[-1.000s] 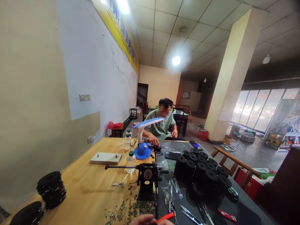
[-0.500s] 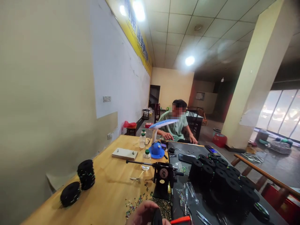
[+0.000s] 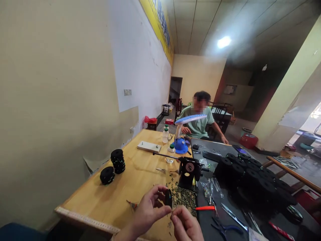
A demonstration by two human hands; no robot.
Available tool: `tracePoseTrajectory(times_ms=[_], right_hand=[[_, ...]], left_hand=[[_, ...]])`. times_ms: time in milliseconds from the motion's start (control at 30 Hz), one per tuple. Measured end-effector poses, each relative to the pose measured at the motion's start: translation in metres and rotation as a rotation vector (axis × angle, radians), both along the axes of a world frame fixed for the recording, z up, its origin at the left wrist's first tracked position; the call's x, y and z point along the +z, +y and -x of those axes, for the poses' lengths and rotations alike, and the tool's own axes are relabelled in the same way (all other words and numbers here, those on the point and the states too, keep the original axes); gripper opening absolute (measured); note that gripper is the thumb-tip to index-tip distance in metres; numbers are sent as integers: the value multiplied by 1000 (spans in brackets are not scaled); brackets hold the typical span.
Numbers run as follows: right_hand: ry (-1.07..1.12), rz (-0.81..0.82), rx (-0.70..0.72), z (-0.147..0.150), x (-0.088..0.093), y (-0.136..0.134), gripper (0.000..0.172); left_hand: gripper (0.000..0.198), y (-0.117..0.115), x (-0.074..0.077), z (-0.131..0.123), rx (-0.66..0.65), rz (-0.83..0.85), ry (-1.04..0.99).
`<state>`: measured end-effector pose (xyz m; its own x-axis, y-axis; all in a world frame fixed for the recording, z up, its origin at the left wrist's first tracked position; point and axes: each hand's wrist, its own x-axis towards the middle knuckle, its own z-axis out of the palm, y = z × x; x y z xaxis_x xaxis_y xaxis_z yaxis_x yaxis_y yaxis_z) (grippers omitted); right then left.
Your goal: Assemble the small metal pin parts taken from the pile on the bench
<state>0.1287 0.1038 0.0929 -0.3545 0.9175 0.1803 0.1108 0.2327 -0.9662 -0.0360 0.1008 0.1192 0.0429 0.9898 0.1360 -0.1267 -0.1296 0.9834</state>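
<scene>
My left hand (image 3: 147,211) is raised over the near edge of the wooden table (image 3: 120,190), its fingers curled round a small black disc (image 3: 168,198) held on edge. My right hand (image 3: 187,226) sits just below and right of it, fingers pinched together close to the disc's lower rim; what they pinch is too small to make out. Beyond my hands lies a scatter of small dark beads (image 3: 184,195) in front of a black winding tool (image 3: 189,170) with a long rod.
Black spools (image 3: 250,175) crowd a dark mat on the right, with scissors (image 3: 233,217), a red-handled tool (image 3: 205,208) and pliers nearby. Two stacks of black discs (image 3: 112,165) stand at left. A blue lamp (image 3: 184,134), bottles and a seated person (image 3: 200,120) are at the far end.
The view has swung down and left. Both my hands have risen into view from the bottom edge, the left one bringing up the black disc, the right joining it.
</scene>
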Motion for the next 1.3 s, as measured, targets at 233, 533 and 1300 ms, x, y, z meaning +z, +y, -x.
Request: tracePoseTrajectory(times_ms=[233, 533, 1300], right_hand=[[-217, -303, 91, -11, 33, -1, 27], [-231, -239, 88, -17, 30, 26, 24], [-204, -135, 107, -24, 29, 10, 26]], left_hand=[[48, 5, -12, 11, -144, 84, -8], [46, 0, -10, 2, -374, 255, -164], [42, -7, -19, -3, -296, 199, -106]])
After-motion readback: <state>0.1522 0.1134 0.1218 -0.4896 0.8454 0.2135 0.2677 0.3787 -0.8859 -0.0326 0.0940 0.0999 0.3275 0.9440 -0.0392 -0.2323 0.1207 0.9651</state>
